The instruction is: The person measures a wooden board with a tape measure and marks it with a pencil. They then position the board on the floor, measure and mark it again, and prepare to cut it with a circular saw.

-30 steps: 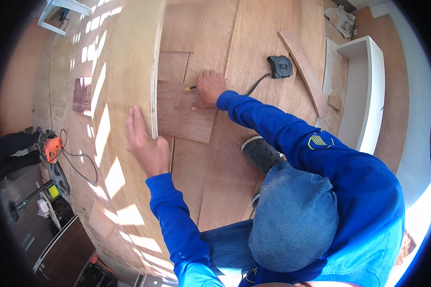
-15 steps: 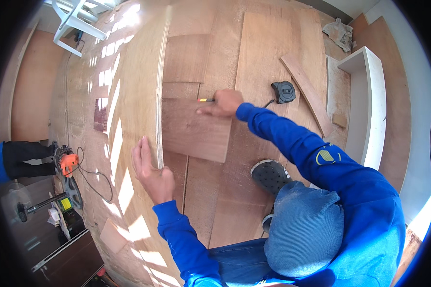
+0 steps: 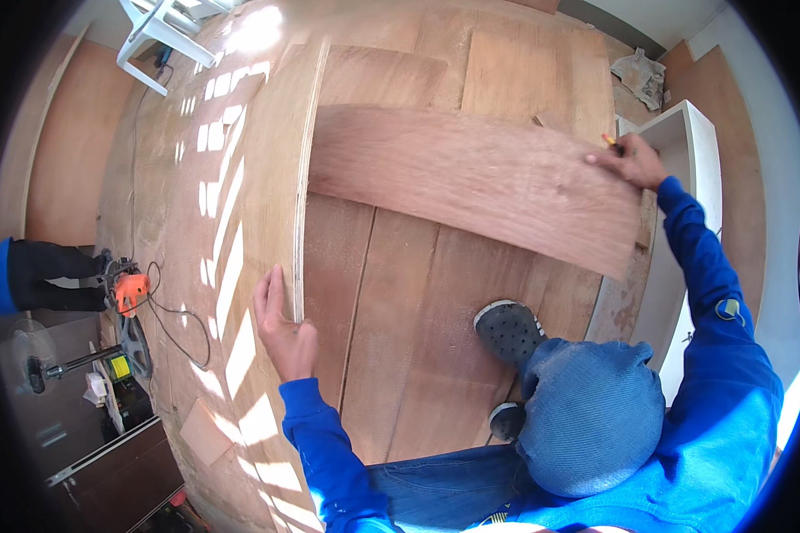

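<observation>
My left hand (image 3: 286,324) is closed over the near part of a long plywood panel's (image 3: 271,169) edge, fingers on one side and thumb on the other. Out to the right, my right hand (image 3: 633,163) grips the right end of a thin reddish plywood board (image 3: 471,182). That hand also keeps a slim pencil-like tool (image 3: 611,142) with a red and yellow end, sticking up from the fingers. The board slants across the floor sheets, slightly blurred, its left end at the panel's edge. Whether that end goes under the panel is hidden.
A white box frame (image 3: 704,160) stands at the right. My shoe (image 3: 508,332) rests on the floor sheets. At left, a person's legs (image 3: 58,275) are beside an orange power saw (image 3: 132,293) with a loose cord. A white plastic chair (image 3: 164,40) is at the far left.
My right hand has moved right, drawing the thin board out from beside the panel. The board now covers the tape measure and most of the wood strip. My left hand stays on the panel.
</observation>
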Action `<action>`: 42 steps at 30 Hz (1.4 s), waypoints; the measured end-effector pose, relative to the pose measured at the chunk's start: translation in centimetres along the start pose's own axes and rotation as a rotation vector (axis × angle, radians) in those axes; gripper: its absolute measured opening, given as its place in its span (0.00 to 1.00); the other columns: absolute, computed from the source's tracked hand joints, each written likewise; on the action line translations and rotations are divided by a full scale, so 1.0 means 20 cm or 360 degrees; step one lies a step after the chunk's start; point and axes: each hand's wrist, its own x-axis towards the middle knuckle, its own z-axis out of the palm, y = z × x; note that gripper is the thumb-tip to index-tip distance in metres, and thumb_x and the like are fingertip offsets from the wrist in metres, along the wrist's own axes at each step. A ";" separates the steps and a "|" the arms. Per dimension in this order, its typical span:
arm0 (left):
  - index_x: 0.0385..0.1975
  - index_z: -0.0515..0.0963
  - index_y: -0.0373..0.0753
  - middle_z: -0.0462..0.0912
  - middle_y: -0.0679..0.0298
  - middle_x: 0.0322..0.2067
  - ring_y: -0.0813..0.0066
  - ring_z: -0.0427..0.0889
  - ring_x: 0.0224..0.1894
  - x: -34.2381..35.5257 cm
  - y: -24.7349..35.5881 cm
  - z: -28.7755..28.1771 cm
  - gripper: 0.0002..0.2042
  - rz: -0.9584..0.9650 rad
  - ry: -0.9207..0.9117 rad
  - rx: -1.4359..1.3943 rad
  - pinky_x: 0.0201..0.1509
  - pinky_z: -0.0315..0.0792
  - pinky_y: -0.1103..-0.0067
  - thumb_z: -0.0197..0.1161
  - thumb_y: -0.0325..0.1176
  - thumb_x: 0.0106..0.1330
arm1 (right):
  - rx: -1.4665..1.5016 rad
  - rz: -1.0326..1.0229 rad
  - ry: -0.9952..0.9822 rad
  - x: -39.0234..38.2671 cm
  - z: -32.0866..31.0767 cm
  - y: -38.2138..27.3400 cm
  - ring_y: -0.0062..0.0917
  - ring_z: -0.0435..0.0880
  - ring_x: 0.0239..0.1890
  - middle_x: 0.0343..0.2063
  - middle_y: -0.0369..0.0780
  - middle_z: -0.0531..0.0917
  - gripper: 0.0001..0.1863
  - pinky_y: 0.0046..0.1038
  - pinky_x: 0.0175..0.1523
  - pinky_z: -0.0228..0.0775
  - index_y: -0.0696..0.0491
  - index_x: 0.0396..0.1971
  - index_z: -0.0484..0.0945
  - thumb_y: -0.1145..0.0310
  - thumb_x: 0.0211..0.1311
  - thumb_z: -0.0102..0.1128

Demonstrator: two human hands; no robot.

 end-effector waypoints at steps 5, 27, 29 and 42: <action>0.70 0.74 0.38 0.74 0.53 0.65 0.49 0.71 0.71 -0.03 -0.07 0.11 0.44 -0.0009 -0.0001 0.0085 0.73 0.67 0.60 0.52 0.08 0.44 | -0.0432 -0.0025 0.0781 -0.09 -0.99 0.43 0.31 0.78 0.30 0.33 0.48 0.83 0.45 0.36 0.39 0.73 0.65 0.35 0.82 0.27 0.55 0.70; 0.71 0.67 0.52 0.67 0.57 0.67 0.50 0.64 0.74 -0.42 -0.05 0.86 0.28 -0.0085 -0.0256 0.1073 0.58 0.65 0.29 0.60 0.35 0.70 | -0.0721 0.0663 0.0582 -0.65 -1.78 1.42 0.18 0.69 0.30 0.27 0.32 0.75 0.31 0.27 0.38 0.66 0.62 0.47 0.83 0.43 0.77 0.57; 0.70 0.68 0.50 0.69 0.58 0.66 0.53 0.66 0.73 -0.39 0.03 0.84 0.28 -0.0089 -0.0327 0.0973 0.61 0.66 0.33 0.62 0.34 0.68 | -0.0715 0.0697 0.0624 -0.75 -1.76 1.43 0.17 0.69 0.30 0.27 0.32 0.75 0.30 0.26 0.38 0.66 0.62 0.49 0.82 0.43 0.77 0.57; 0.74 0.59 0.32 0.79 0.44 0.61 0.49 0.80 0.64 0.00 1.59 1.29 0.42 -0.1209 -0.1601 -0.3401 0.61 0.78 0.55 0.62 0.59 0.74 | -0.0674 0.0894 0.0849 -1.40 -1.81 1.62 0.15 0.69 0.30 0.27 0.30 0.75 0.26 0.23 0.38 0.65 0.57 0.58 0.80 0.49 0.81 0.54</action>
